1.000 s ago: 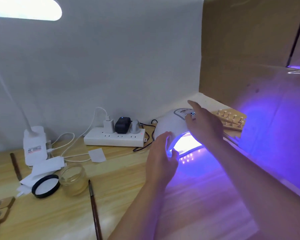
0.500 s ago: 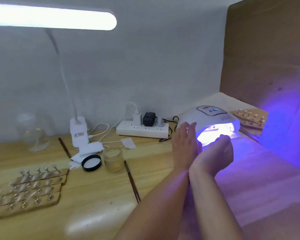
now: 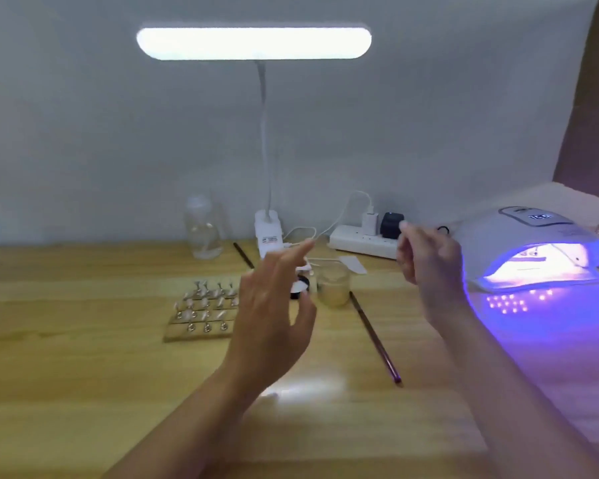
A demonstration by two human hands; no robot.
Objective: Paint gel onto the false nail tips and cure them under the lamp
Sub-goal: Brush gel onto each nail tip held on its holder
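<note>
Pulled back from the glowing white dome nail lamp point(image 3: 533, 250) since a moment ago: left hand point(image 3: 274, 312) and right hand point(image 3: 429, 267), both up in the air, fingers loose, holding nothing. Lamp now just right of the right hand, its far edge cut off. Wooden block of small false nail tips point(image 3: 201, 309) now seen, partly hidden behind the left hand, blurry. Thin dark brush point(image 3: 374, 337) on the table between the hands.

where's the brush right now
In the head view the brush lies flat on the table, right of centre. It runs diagonally from beside the glass jar toward the person, between the two hands, with neither touching it.
</note>
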